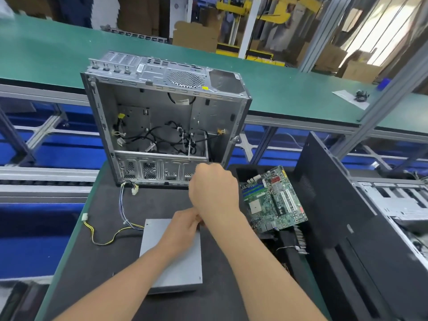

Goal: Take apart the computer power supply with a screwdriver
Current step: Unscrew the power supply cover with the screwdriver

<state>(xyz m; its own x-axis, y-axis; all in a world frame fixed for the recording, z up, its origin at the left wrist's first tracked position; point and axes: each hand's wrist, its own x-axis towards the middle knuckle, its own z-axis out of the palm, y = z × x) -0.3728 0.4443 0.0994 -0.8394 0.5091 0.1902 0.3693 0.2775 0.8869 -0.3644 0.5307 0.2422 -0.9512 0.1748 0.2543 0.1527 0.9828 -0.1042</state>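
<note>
Both forearms reach over power supply; left grip pinched at its far edge, right grip fisted above

Power supply: plain grey metal box, lying flat on the dark mat, lid closed. Its bundled wires trail from the far-left corner. Screwdriver not discernible.

Open computer case upright on table; motherboard right of it; black side panel beyond; cardboard boxes behind.
</note>
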